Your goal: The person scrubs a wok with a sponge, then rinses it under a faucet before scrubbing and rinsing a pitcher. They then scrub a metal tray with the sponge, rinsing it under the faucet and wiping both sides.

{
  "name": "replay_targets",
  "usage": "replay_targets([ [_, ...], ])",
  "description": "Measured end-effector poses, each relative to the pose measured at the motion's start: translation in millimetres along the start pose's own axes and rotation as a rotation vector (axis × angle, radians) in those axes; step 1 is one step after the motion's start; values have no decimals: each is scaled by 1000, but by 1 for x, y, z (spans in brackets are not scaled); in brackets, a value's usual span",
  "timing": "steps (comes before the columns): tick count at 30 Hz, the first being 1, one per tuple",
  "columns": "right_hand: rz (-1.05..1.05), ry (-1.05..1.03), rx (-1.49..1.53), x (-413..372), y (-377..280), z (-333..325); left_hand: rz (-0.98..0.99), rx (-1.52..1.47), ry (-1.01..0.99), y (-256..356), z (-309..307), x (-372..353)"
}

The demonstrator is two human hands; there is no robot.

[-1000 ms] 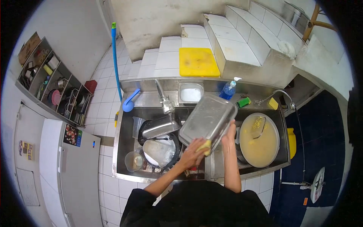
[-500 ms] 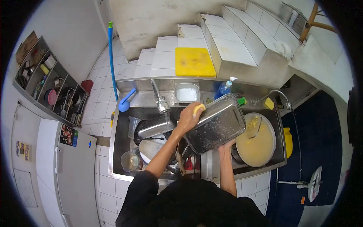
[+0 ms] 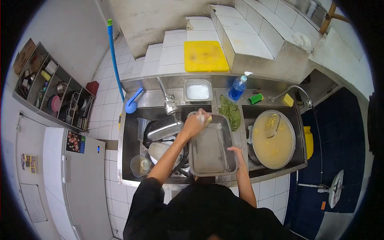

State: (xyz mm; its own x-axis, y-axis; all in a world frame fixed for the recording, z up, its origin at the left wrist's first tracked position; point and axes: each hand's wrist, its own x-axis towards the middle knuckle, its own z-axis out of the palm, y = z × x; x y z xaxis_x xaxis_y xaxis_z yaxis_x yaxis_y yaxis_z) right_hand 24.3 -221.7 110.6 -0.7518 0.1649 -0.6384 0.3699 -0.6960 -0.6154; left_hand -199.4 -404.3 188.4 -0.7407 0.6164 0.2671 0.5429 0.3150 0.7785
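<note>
A rectangular metal pan (image 3: 212,150) lies over the divider between the two sinks, its hollow inside facing up. My left hand (image 3: 194,126) is closed around a yellow sponge (image 3: 208,120) at the pan's upper left corner, with some foam on the fingers. My right hand (image 3: 237,155) grips the pan's right rim, thumb over the edge and the other fingers hidden beneath. Left of the pan, water runs from the faucet (image 3: 171,105) above the left sink, where another metal pan (image 3: 165,131) and a plastic measuring cup (image 3: 140,165) sit among other dishes.
In the right sink stands a large pot (image 3: 274,150) of cloudy liquid with a ladle. Behind are a blue soap bottle (image 3: 237,89), a green sponge pack (image 3: 255,99), a yellow sponge (image 3: 288,100), a green cloth (image 3: 229,112), a small metal container (image 3: 198,91) and a blue scoop (image 3: 131,105).
The pan has turned from its raised, tilted underside to inside up, moving lower and left. My left hand with the sponge is now at its inner corner; the green cloth has come into view.
</note>
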Motion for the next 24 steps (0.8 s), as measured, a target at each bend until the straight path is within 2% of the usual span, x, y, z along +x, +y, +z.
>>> replay_targets([
  [1,-37,-9,-218,19,9,-15,-54,50,-40,-4,6,-10],
  [2,-34,-13,-218,12,7,-1,-110,103,-84,-6,8,-21],
  [3,-211,-17,-172,-7,-3,33,-83,315,-275,2,3,-30],
  [4,-393,-19,-123,-15,-12,54,-68,306,-338,-2,11,-42],
  [5,-453,-63,-241,-9,-16,50,-50,296,-404,-9,24,-59],
  [7,-418,-25,-172,-4,-15,45,150,406,-229,-15,56,-100],
  [8,-375,6,-115,-3,-16,43,155,405,-229,-15,66,-112],
  [9,-377,7,-120,-5,-16,47,49,270,-307,-13,75,-122],
  [10,-358,126,-66,-7,-11,55,-61,134,-381,-13,82,-127],
  [11,-335,242,-13,-9,-4,65,-68,130,-374,-6,82,-121],
  [12,-327,240,-22,-8,7,74,-40,103,-458,5,78,-110],
  [13,-400,222,-170,-4,20,80,-11,74,-543,12,75,-100],
  [14,-479,199,-319,1,28,81,-16,68,-532,8,75,-89],
  [16,-470,151,-398,4,30,79,-162,73,-237,-10,79,-72],
  [17,-509,124,-383,-4,23,84,-104,98,-39,-28,86,-70],
  [18,-547,101,-365,-12,16,87,-107,98,-33,-24,77,-73],
  [20,-548,140,-293,-18,-5,84,90,191,-3,-15,62,-89],
  [21,-557,184,-207,-20,-16,88,64,239,-134,-11,67,-107],
  [22,-560,230,-119,-22,-21,90,-95,93,-344,-11,70,-120],
  [24,-553,195,-138,-9,-8,87,-21,24,-417,-17,80,-121],
])
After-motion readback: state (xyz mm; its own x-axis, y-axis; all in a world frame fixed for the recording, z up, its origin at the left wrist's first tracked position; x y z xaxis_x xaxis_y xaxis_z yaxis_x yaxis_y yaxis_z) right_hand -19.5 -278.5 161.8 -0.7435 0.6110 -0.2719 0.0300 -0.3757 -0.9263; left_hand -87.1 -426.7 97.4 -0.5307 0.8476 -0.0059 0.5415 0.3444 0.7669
